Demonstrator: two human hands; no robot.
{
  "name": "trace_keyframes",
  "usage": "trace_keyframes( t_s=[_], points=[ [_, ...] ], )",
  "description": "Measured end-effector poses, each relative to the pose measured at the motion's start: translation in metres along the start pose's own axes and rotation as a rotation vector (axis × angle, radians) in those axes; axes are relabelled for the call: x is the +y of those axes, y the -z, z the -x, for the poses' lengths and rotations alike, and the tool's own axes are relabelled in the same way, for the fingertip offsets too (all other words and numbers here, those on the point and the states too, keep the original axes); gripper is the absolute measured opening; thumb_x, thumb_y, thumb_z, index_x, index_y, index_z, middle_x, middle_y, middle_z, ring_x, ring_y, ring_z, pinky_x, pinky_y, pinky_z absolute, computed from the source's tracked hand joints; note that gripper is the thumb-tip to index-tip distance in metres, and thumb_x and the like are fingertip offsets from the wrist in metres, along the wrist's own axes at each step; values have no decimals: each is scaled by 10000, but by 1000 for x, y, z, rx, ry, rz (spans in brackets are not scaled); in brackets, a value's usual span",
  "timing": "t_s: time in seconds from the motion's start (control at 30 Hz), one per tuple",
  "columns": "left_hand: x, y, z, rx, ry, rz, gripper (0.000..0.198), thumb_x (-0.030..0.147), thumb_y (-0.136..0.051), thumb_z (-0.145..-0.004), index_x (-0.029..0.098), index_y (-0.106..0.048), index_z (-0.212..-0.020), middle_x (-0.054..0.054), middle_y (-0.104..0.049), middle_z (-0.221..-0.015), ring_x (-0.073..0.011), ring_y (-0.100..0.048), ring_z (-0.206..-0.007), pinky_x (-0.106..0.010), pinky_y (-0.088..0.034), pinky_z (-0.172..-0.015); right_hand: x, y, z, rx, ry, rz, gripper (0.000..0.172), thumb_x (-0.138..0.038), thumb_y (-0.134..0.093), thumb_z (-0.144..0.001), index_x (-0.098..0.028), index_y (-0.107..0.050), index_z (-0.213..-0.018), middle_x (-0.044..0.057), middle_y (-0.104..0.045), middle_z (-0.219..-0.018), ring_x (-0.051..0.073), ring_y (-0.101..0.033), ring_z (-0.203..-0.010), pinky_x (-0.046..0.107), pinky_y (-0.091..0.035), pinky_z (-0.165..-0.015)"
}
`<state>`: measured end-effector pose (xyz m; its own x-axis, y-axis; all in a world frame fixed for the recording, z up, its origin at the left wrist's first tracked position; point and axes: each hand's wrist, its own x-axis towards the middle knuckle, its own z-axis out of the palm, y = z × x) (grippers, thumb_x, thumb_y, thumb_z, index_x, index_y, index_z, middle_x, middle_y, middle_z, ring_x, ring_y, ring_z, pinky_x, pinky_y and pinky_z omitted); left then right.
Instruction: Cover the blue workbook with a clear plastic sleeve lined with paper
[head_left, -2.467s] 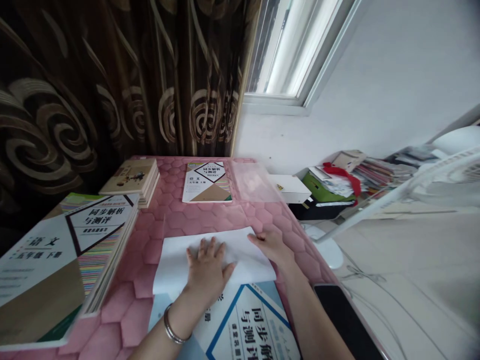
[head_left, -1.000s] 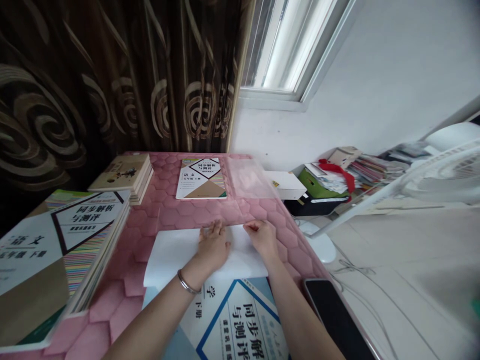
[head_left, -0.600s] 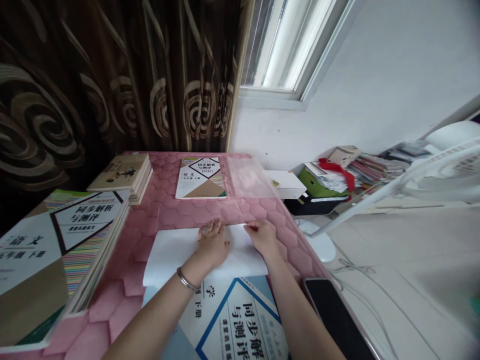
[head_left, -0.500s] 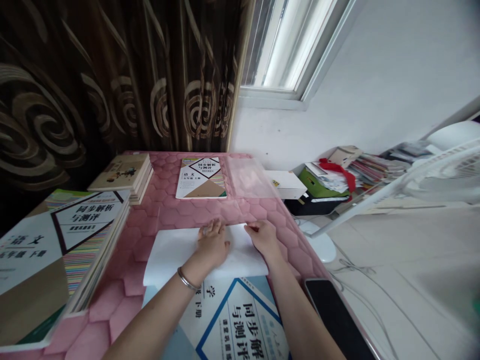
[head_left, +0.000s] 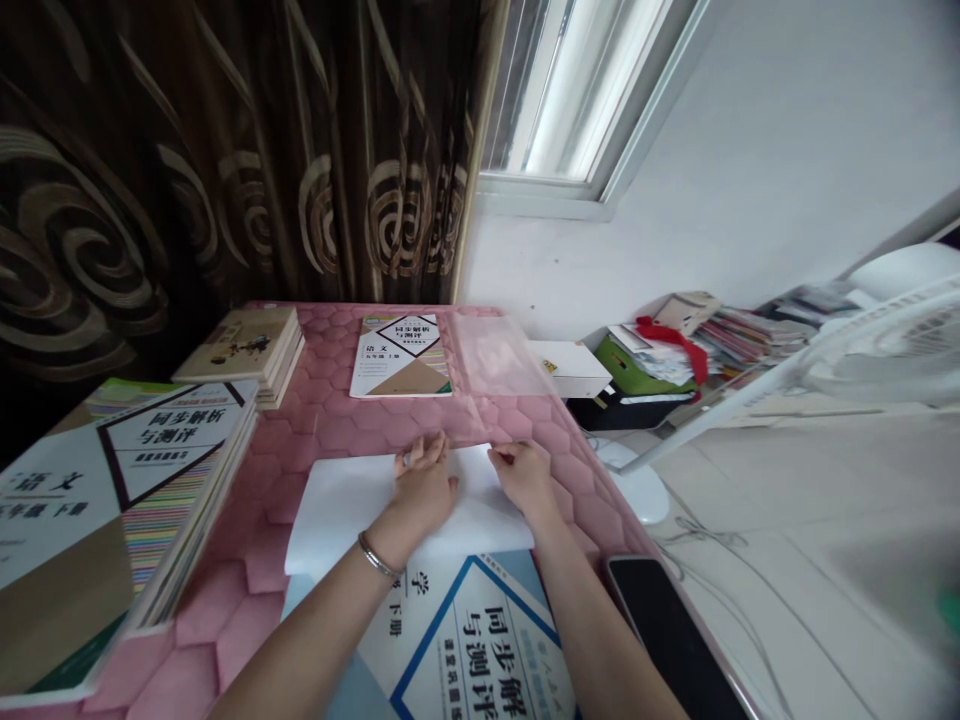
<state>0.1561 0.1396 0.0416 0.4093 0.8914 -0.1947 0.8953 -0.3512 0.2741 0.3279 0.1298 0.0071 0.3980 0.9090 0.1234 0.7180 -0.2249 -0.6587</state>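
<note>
A white paper sheet (head_left: 337,510) lies across the top part of a blue-and-white workbook (head_left: 450,650) on the pink table. My left hand (head_left: 425,485) presses on the sheet with its fingers spread, a ring and a bracelet showing. Close to the sheet's far right corner, my right hand (head_left: 523,475) has thumb and fingers pinched together on the paper's edge. Whether the sheet is joined to the workbook cannot be made out. My forearms hide parts of the cover.
Thick workbooks (head_left: 60,560) are stacked at the left, with smaller brown books (head_left: 240,345) behind. Another workbook (head_left: 401,355) lies at the back beside a clear plastic sheet (head_left: 499,355). A black phone (head_left: 667,630) rests near the right edge. A white fan (head_left: 885,330) stands beyond.
Almost nothing differs. My left hand's fingers have shifted slightly on the paper; my right hand keeps its pinch at the corner.
</note>
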Motion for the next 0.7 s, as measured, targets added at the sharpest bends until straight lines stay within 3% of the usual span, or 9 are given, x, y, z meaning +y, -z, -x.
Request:
trace_keyframes(
  t_s=[0.4,0.7],
  points=[
    [1,2,8,22,-45,20,613,319,-327,-915,192,-256,-1510,-11,-193,-1584,-301,-205,-1446,-585,-217,-1132,-7,7,-3,-56,-125,-269,167,-308,-616,-677,-185,-728,-679,42,-734,-704,218,-678,-715,275,-485,-643],
    [4,10,17,19,-60,40,575,325,-302,-935,211,-290,-1498,-9,-252,-1569,-295,-239,-1435,-598,-201,-1134,-5,4,-2,-33,-147,-211,145,-266,-600,-683,-177,-712,-654,39,-726,-683,206,-671,-704,258,-469,-621]
  ],
)
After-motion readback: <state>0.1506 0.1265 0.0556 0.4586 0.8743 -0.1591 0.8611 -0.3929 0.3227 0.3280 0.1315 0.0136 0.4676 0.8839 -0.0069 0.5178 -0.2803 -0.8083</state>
